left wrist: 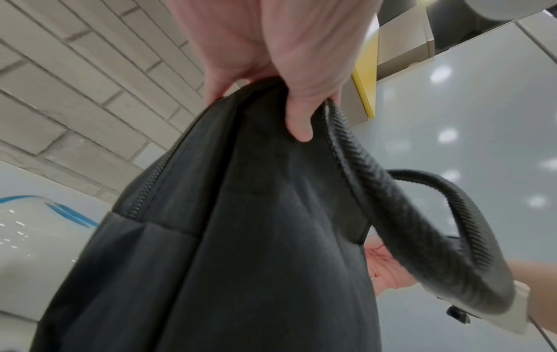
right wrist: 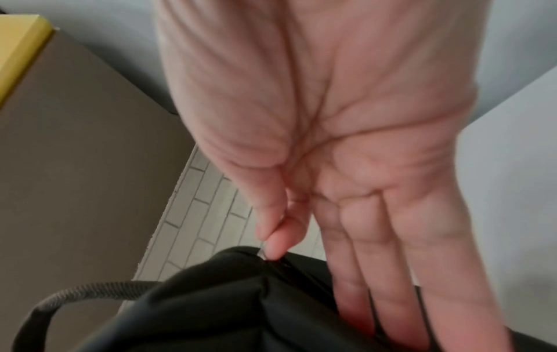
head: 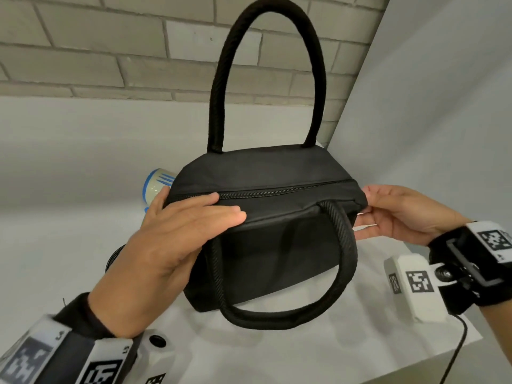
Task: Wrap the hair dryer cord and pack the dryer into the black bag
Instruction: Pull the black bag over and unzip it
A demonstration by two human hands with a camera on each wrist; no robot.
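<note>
The black bag [head: 277,250] stands on the white table [head: 55,245], its top zipper [head: 282,191] closed along its length. My left hand [head: 210,217] grips the bag's left top end, fingers laid over the zipper, thumb [left wrist: 298,128] pressed on the front panel. My right hand [head: 368,200] is at the right end, where thumb and forefinger pinch the zipper pull [right wrist: 261,253]. One handle [head: 221,79] stands upright, the other [head: 277,314] hangs down the front. A cream and blue hair dryer [head: 158,187] lies behind the bag's left end, mostly hidden. A bit of black cord [head: 113,256] shows by my left wrist.
A grey brick wall [head: 110,51] runs behind the table and a white panel [head: 443,106] closes the right side. The table's edge [head: 415,364] falls off at the lower right. A yellow-edged box [left wrist: 366,78] sits overhead in the left wrist view.
</note>
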